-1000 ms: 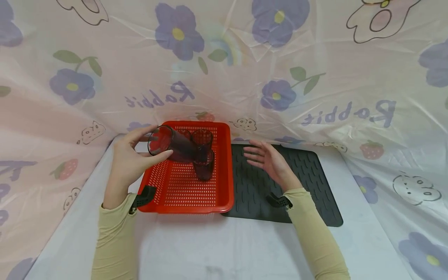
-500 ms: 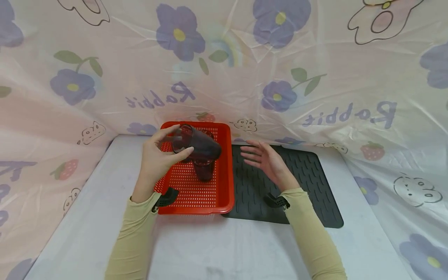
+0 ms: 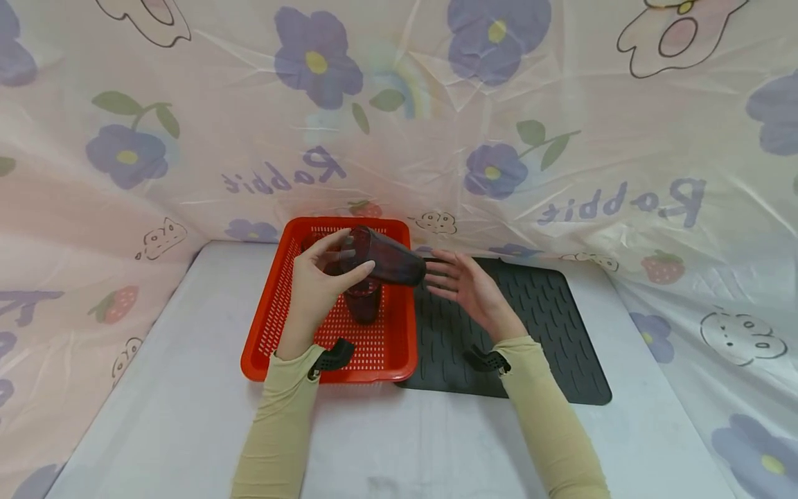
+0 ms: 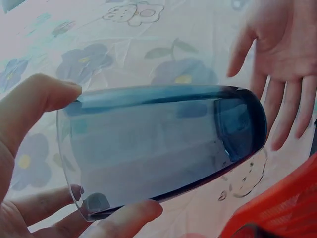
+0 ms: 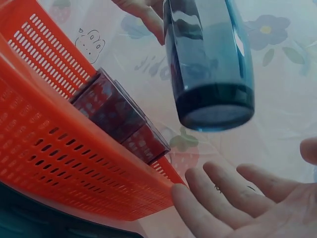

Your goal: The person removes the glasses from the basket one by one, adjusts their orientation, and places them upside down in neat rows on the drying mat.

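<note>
A pale sheet (image 3: 399, 138) printed with purple flowers, strawberries and rabbits hangs round the far and side edges of the white table (image 3: 399, 443). Near the far edge lie a dark, ridged mat (image 3: 551, 319) and, left of it, a red slotted basket (image 3: 405, 339). The left hand (image 3: 314, 284) grips a glass (image 3: 393, 262) by its rim end, tilted above the basket's right edge: smooth, see-through, bluish from the wrists, thick-based. The right hand (image 3: 474, 291) holds nothing, fingers extended just beside the base.
</note>
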The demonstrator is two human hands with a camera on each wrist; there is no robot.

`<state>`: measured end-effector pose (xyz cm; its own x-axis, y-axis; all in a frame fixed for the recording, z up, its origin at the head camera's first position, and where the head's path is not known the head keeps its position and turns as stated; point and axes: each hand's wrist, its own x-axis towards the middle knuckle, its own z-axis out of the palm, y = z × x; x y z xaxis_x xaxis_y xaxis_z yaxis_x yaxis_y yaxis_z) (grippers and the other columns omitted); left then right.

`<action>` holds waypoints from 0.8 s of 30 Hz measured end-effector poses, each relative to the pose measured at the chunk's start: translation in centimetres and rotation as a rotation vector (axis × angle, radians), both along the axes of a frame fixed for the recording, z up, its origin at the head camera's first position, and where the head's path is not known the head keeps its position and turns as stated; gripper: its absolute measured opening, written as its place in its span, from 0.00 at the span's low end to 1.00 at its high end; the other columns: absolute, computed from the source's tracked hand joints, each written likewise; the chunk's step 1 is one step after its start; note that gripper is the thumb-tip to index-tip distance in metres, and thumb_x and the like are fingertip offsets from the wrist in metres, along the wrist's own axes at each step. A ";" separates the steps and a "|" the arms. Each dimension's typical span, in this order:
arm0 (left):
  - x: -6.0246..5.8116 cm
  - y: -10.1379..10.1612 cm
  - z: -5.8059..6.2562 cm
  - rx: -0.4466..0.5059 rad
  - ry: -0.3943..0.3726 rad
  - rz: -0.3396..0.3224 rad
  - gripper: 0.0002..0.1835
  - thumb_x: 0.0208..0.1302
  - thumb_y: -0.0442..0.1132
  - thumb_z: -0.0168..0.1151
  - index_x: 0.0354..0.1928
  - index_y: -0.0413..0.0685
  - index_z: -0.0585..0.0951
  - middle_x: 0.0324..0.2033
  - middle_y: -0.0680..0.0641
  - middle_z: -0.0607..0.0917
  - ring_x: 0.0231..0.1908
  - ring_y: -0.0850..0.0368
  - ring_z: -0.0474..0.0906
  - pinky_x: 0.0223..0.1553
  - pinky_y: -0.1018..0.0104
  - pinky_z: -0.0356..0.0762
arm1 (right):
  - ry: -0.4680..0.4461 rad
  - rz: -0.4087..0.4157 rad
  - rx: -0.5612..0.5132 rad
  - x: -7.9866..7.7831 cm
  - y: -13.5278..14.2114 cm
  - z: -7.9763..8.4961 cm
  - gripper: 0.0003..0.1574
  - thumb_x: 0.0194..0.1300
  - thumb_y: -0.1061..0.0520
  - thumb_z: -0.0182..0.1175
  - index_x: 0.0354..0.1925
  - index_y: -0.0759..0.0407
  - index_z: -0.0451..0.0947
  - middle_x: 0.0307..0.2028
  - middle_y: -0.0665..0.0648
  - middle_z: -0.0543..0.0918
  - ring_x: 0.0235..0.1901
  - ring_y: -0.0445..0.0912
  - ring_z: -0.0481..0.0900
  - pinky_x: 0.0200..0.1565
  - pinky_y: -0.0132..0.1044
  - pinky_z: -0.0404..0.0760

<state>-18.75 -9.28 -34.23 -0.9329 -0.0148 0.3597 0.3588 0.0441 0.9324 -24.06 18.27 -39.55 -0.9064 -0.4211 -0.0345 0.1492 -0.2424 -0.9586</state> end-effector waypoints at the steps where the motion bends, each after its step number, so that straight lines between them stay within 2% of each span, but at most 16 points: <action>1: 0.0 0.3 -0.2 0.010 -0.006 -0.006 0.30 0.53 0.33 0.72 0.61 0.42 0.76 0.53 0.40 0.79 0.49 0.42 0.76 0.40 0.63 0.82 | -0.011 0.000 -0.005 0.0 0.0 0.0 0.36 0.76 0.41 0.39 0.71 0.62 0.58 0.65 0.66 0.66 0.61 0.58 0.69 0.61 0.51 0.68; 3: 0.0 0.8 -0.5 0.016 -0.009 -0.011 0.30 0.53 0.33 0.72 0.61 0.42 0.76 0.54 0.41 0.79 0.49 0.42 0.76 0.37 0.62 0.83 | -0.025 -0.001 -0.004 0.1 -0.1 -0.1 0.37 0.76 0.40 0.39 0.71 0.63 0.57 0.65 0.66 0.66 0.60 0.57 0.70 0.60 0.51 0.70; 5: 0.5 1.4 0.1 0.012 -0.013 -0.021 0.30 0.53 0.31 0.72 0.61 0.38 0.75 0.54 0.38 0.78 0.50 0.39 0.76 0.37 0.60 0.83 | -0.028 -0.006 0.007 0.2 0.0 -0.1 0.38 0.76 0.39 0.39 0.71 0.63 0.57 0.65 0.65 0.66 0.58 0.56 0.72 0.58 0.49 0.72; 11: 0.5 2.6 0.6 0.009 -0.028 -0.031 0.31 0.53 0.31 0.71 0.61 0.37 0.74 0.55 0.41 0.78 0.50 0.40 0.76 0.47 0.49 0.78 | -0.019 -0.013 0.002 0.1 0.2 0.1 0.37 0.76 0.39 0.38 0.70 0.61 0.60 0.65 0.62 0.67 0.57 0.55 0.73 0.55 0.48 0.75; 17: 0.4 3.2 0.4 0.023 -0.047 -0.039 0.31 0.53 0.32 0.72 0.61 0.39 0.74 0.55 0.42 0.78 0.50 0.40 0.76 0.47 0.50 0.78 | -0.021 -0.005 -0.043 0.2 0.4 0.1 0.37 0.76 0.40 0.39 0.71 0.61 0.59 0.64 0.63 0.69 0.56 0.55 0.74 0.55 0.48 0.75; 24: 0.6 3.7 0.2 0.024 -0.052 -0.041 0.30 0.53 0.33 0.72 0.61 0.38 0.75 0.54 0.37 0.78 0.49 0.34 0.74 0.41 0.55 0.79 | -0.073 -0.005 -0.106 0.6 0.4 -0.3 0.33 0.76 0.42 0.39 0.69 0.59 0.63 0.65 0.63 0.66 0.56 0.56 0.75 0.55 0.50 0.74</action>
<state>-18.20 -5.53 -34.08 -0.9504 0.0154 0.3108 0.3109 0.0082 0.9504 -23.48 18.68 -39.81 -0.9052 -0.4212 -0.0560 0.2160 -0.3427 -0.9143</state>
